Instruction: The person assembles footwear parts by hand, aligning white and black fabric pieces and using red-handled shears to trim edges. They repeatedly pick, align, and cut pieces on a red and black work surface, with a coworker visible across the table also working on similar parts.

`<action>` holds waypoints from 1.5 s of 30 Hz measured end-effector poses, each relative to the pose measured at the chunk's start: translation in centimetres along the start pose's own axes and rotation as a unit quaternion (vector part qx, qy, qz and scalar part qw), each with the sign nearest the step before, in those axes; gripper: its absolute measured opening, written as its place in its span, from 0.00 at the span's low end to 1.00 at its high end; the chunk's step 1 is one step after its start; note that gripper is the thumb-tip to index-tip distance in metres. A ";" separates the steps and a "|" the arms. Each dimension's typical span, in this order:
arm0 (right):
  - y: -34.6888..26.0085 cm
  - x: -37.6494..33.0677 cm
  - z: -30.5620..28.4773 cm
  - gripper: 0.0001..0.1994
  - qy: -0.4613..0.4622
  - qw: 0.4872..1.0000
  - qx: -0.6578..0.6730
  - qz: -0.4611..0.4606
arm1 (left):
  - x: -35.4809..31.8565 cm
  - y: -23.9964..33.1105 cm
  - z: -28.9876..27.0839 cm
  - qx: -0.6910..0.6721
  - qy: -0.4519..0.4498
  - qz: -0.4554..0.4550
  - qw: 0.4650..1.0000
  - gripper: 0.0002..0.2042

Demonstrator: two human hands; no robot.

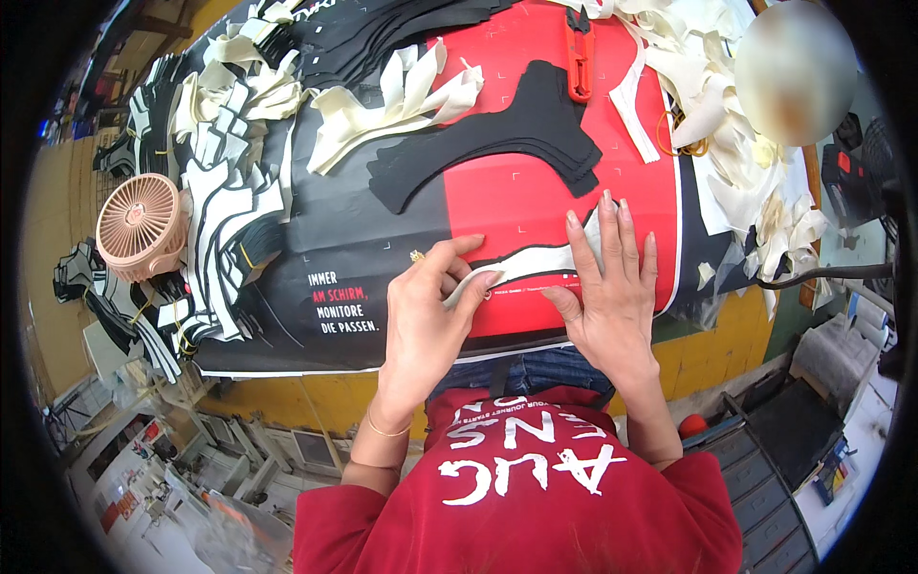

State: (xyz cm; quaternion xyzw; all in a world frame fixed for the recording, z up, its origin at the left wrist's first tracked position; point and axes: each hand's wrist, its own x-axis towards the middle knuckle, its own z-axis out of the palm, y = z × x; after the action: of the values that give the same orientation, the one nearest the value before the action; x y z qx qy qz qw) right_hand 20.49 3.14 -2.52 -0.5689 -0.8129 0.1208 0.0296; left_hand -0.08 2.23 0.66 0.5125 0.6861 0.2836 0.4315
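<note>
A curved white cut piece (537, 262) with a black edge lies on the red part of the printed sheet (516, 320) in front of me. My left hand (432, 298) pinches its left end between thumb and fingers, with that end slightly raised. On its right end my right hand (612, 292) lies flat, fingers stretched out and thumb apart, hiding part of the piece. Just beyond my hands is a fanned stack of black cut pieces (478, 153). Cream cut pieces (387, 107) lie loosely to the left behind that stack.
Red-handled snips (579, 59) lie at the far side, beside a white strip (628, 105). Cream scraps (703, 72) heap up at the far right. A pink fan (142, 225) stands at the left near bundled black-and-white pieces (215, 249). The table's near edge meets my body.
</note>
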 end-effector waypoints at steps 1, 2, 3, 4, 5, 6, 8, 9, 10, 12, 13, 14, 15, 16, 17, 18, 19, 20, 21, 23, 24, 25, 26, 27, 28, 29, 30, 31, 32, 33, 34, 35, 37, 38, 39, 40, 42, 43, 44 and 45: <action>0.0 0.0 0.0 0.35 0.001 1.000 0.008 0.002 | 0.0 -0.1 0.1 0.005 0.005 0.004 1.000 0.15; 0.0 0.0 -0.1 0.35 -0.001 1.000 0.006 0.002 | 0.0 -0.2 0.1 0.009 0.008 0.012 1.000 0.15; 0.0 0.0 -0.1 0.34 -0.002 1.000 0.004 0.002 | 0.0 -0.2 0.2 0.015 0.013 0.017 1.000 0.15; 0.0 0.0 -0.1 0.34 -0.003 1.000 -0.001 0.001 | 0.0 -0.3 0.2 0.010 0.021 0.022 0.999 0.16; 0.0 0.1 -0.1 0.34 -0.004 1.000 0.003 0.003 | 0.0 -0.4 0.3 0.007 0.030 0.023 0.999 0.16; -0.1 0.1 -0.1 0.35 -0.005 1.000 0.003 0.004 | 0.0 -0.4 0.3 0.004 0.039 0.025 0.999 0.17; -0.2 0.2 -0.1 0.35 -0.005 1.000 0.002 0.004 | -0.1 -0.6 0.4 0.008 0.045 0.020 0.999 0.17; -0.2 0.2 -0.1 0.35 -0.004 1.000 0.002 0.004 | -0.1 -0.7 0.5 0.010 0.048 0.017 0.999 0.17; -0.3 0.2 -0.2 0.36 -0.003 1.000 0.003 0.007 | -0.1 -0.8 0.5 0.013 0.050 0.019 0.999 0.18; -0.6 0.0 -0.3 0.37 0.012 0.999 -0.030 0.020 | -0.1 -1.1 0.7 0.018 0.059 0.031 0.998 0.18; -0.8 -0.1 -0.4 0.38 0.013 0.998 -0.055 0.025 | -0.2 -1.3 0.8 0.014 0.051 0.025 0.998 0.18; -1.2 -0.4 -0.6 0.39 0.011 0.999 -0.050 0.006 | -0.2 -1.4 1.0 0.011 0.053 0.026 0.998 0.18; -1.7 -0.8 -0.9 0.40 0.003 0.998 -0.051 -0.019 | -0.2 -1.6 1.0 0.007 0.069 0.037 0.997 0.18; -2.3 -1.1 -1.1 0.40 0.005 0.997 -0.045 -0.058 | -0.2 -1.6 1.2 0.023 0.073 0.039 0.996 0.19; -2.8 -1.1 -1.1 0.42 -0.038 0.994 0.001 -0.100 | -0.3 -1.6 1.0 0.036 0.086 0.066 0.993 0.20; -3.5 -0.9 -0.8 0.41 -0.072 0.992 0.038 -0.102 | -0.4 -1.5 0.9 0.008 0.068 0.042 0.997 0.20; -4.3 -0.7 -0.5 0.41 -0.117 0.986 0.057 -0.107 | -0.3 -1.5 0.6 0.014 0.085 0.104 0.991 0.20; -4.6 -0.6 -0.3 0.41 -0.112 0.987 0.045 -0.108 | -0.4 -1.5 0.1 0.001 0.080 0.104 0.991 0.22; -4.9 -0.5 -0.1 0.40 -0.134 0.986 0.023 -0.092 | -0.3 -1.6 -0.6 -0.010 0.077 0.130 0.988 0.23; -4.8 -0.5 0.1 0.41 -0.099 0.989 0.010 -0.109 | -0.7 -2.1 -2.9 -0.069 0.000 0.100 0.993 0.26; -4.7 -0.5 0.3 0.39 -0.095 0.989 -0.005 -0.113 | -1.0 -2.4 -4.2 -0.138 0.024 0.062 0.988 0.29; -4.7 -0.5 0.4 0.39 -0.088 0.989 -0.003 -0.118 | -0.7 -2.7 -5.6 -0.115 0.135 0.079 0.981 0.32; -4.6 -0.6 0.5 0.39 -0.072 0.989 -0.005 -0.131 | -0.3 -3.4 -7.8 -0.042 0.275 0.122 0.953 0.33; -4.5 -0.7 0.6 0.39 -0.073 0.989 -0.005 -0.130 | 0.2 -4.1 -10.8 0.040 0.331 0.073 0.940 0.36; -4.4 -0.7 0.7 0.38 -0.061 0.989 -0.007 -0.136 | 0.5 -4.4 -12.7 0.033 0.442 0.122 0.888 0.37; -4.4 -0.8 0.7 0.38 -0.059 0.989 -0.011 -0.134 | 1.1 -4.9 -15.2 0.045 0.482 0.144 0.863 0.38; -4.5 -0.8 0.8 0.38 -0.061 0.989 -0.013 -0.131 | 2.1 -5.2 -17.8 -0.042 0.448 0.132 0.883 0.39; -4.5 -0.8 0.8 0.38 -0.063 0.990 -0.016 -0.128 | 3.0 -5.4 -19.6 -0.204 0.395 0.121 0.888 0.40; -4.6 -0.8 0.8 0.38 -0.058 0.990 -0.016 -0.129 | 3.8 -5.5 -21.6 -0.351 0.343 0.134 0.861 0.41; -4.7 -0.8 0.8 0.38 -0.056 0.990 -0.016 -0.131 | 4.3 -5.6 -22.7 -0.485 0.294 0.121 0.815 0.42; -4.8 -0.8 0.8 0.38 -0.053 0.990 -0.014 -0.132 | 5.0 -5.5 -22.6 -0.458 0.310 0.145 0.821 0.43; -4.9 -0.8 0.7 0.38 -0.046 0.990 -0.010 -0.131 | 5.8 -5.3 -22.1 -0.425 0.344 0.122 0.828 0.44; -5.0 -0.8 0.7 0.38 -0.043 0.991 -0.008 -0.128 | 7.1 -5.0 -20.8 -0.446 0.356 0.166 0.804 0.48; -5.0 -0.8 0.7 0.38 -0.046 0.991 -0.010 -0.125 | 7.9 -4.9 -20.4 -0.445 0.380 0.163 0.794 0.48; -4.9 -0.9 0.7 0.37 -0.049 0.991 -0.012 -0.126 | 8.7 -4.8 -20.3 -0.440 0.405 0.187 0.779 0.49; -4.9 -0.9 0.8 0.37 -0.045 0.991 -0.015 -0.129 | 9.5 -4.9 -20.2 -0.394 0.456 0.180 0.778 0.48; -4.8 -1.0 1.0 0.36 -0.040 0.990 -0.018 -0.133 | 11.0 -5.3 -20.0 -0.395 0.492 0.169 0.757 0.45; -4.8 -1.0 1.0 0.36 -0.039 0.990 -0.020 -0.130 | 11.7 -5.7 -20.1 -0.401 0.497 0.173 0.750 0.45; -4.9 -1.0 1.1 0.36 -0.034 0.990 -0.022 -0.135 | 12.4 -6.1 -20.3 -0.366 0.512 0.161 0.760 0.43; -4.9 -1.0 1.2 0.36 -0.030 0.990 -0.024 -0.137 | 13.0 -6.5 -20.6 -0.329 0.528 0.153 0.768 0.42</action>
State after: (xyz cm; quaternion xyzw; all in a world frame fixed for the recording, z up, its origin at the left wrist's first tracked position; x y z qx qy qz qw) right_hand 16.12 0.39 -2.41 -0.4486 -0.8865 0.1129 0.0081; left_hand -22.55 13.56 0.91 0.2069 0.5833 0.7798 0.0943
